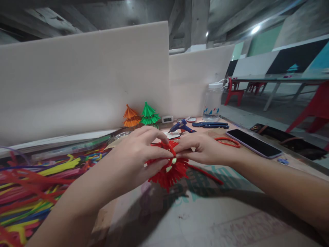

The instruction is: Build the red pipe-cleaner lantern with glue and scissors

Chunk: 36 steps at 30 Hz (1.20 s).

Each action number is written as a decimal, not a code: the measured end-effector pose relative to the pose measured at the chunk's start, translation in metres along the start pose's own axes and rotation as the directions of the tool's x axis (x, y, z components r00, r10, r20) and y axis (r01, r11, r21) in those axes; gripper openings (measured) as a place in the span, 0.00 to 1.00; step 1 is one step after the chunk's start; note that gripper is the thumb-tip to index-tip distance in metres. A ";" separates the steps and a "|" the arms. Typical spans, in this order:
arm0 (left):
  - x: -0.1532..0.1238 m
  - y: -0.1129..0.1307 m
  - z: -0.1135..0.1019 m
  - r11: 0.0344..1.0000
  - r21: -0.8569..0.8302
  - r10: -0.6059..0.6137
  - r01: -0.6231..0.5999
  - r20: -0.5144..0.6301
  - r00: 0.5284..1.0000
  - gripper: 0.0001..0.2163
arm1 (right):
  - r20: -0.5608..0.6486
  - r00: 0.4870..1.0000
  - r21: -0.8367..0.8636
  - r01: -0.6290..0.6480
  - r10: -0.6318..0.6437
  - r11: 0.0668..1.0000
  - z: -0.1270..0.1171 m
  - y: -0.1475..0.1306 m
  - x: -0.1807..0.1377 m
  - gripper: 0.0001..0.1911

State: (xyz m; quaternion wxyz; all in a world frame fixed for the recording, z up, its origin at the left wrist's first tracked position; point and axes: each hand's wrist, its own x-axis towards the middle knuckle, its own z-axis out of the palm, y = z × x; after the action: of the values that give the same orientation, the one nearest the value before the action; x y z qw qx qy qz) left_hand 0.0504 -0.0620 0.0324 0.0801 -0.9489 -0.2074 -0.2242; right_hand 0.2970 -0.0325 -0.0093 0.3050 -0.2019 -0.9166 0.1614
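Note:
A round red fringed piece made of pipe cleaners [168, 180] is between my two hands over the table. My left hand [142, 152] is closed on its left side, with thumb and fingertips near the middle. From the right, my right hand [199, 147] pinches a short red pipe cleaner part [171, 149] at the centre. Small pale green patches [174, 160] show there, close to the fingertips. A loose red pipe cleaner [207, 174] extends to the right beneath my right hand. My fingers cover part of the red piece.
Many coloured pipe cleaners [38, 185] lie at the left. Behind my hands are an orange tree [131, 116], a green tree [149, 115], a small digital display [167, 119], a blue glue gun [181, 127] and a water bottle [212, 103]. A phone [254, 142] lies right, by a red-handled loop [228, 141].

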 end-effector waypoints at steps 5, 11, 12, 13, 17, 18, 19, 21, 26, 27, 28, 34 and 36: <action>0.001 0.001 -0.004 0.996 -0.053 -0.069 0.065 -0.068 0.995 0.06 | 0.007 1.000 -0.017 0.016 -0.016 1.000 -0.001 -0.002 0.001 0.10; 0.004 0.002 -0.002 0.979 -0.090 -0.190 0.182 -0.084 0.978 0.07 | -0.023 1.000 -0.034 0.017 -0.018 0.999 0.000 -0.002 0.001 0.09; 0.004 0.002 0.000 0.978 -0.103 -0.189 0.183 -0.059 0.980 0.08 | -0.019 1.000 -0.037 0.010 -0.011 0.999 0.000 -0.003 0.001 0.09; 0.005 0.002 0.002 0.977 -0.115 -0.187 0.181 -0.041 0.981 0.07 | -0.016 1.000 -0.039 0.004 -0.005 0.999 0.000 -0.004 0.001 0.09; 0.007 0.004 0.007 0.969 -0.151 -0.201 0.193 -0.035 0.979 0.07 | 0.018 1.000 -0.052 -0.002 0.003 0.999 0.000 -0.009 0.001 0.10; 0.008 0.004 0.007 0.968 -0.160 -0.204 0.196 -0.037 0.978 0.07 | 0.021 1.000 -0.057 -0.001 0.002 0.998 -0.001 -0.010 0.002 0.10; 0.008 0.005 0.007 0.966 -0.166 -0.206 0.198 -0.037 0.978 0.06 | 0.022 1.000 -0.059 0.002 -0.001 0.998 -0.001 -0.011 0.002 0.10; 0.008 0.005 0.007 0.965 -0.166 -0.210 0.202 -0.033 0.977 0.06 | 0.024 1.000 -0.064 0.006 -0.004 0.998 0.000 -0.013 0.002 0.10; 0.008 0.005 0.011 0.959 -0.174 -0.238 0.223 -0.069 0.969 0.06 | 0.025 1.000 -0.072 0.001 0.001 0.997 0.000 -0.014 0.002 0.09; 0.008 0.005 0.011 0.952 -0.195 -0.256 0.234 -0.097 0.962 0.06 | 0.016 1.000 -0.056 -0.004 0.005 0.998 -0.001 -0.013 0.002 0.09; 0.008 0.003 0.011 0.943 -0.219 -0.281 0.249 -0.129 0.951 0.07 | 0.006 1.000 -0.039 -0.013 0.013 0.999 -0.001 -0.011 0.002 0.09; 0.005 -0.015 0.000 0.860 -0.244 -0.500 0.448 -0.223 0.837 0.14 | -0.005 0.988 0.057 -0.152 0.153 0.987 -0.008 0.009 0.003 0.11; 0.002 -0.022 -0.005 0.816 -0.224 -0.575 0.534 -0.207 0.792 0.19 | 0.005 0.981 0.095 -0.193 0.193 0.977 -0.010 0.014 0.002 0.11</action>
State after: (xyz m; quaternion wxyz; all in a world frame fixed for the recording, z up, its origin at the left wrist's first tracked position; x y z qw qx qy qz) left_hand 0.0406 -0.0426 0.0393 -0.0354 -0.8104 -0.4464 -0.3779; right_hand 0.3054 -0.0173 -0.0067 0.2990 -0.2754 -0.8834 0.2332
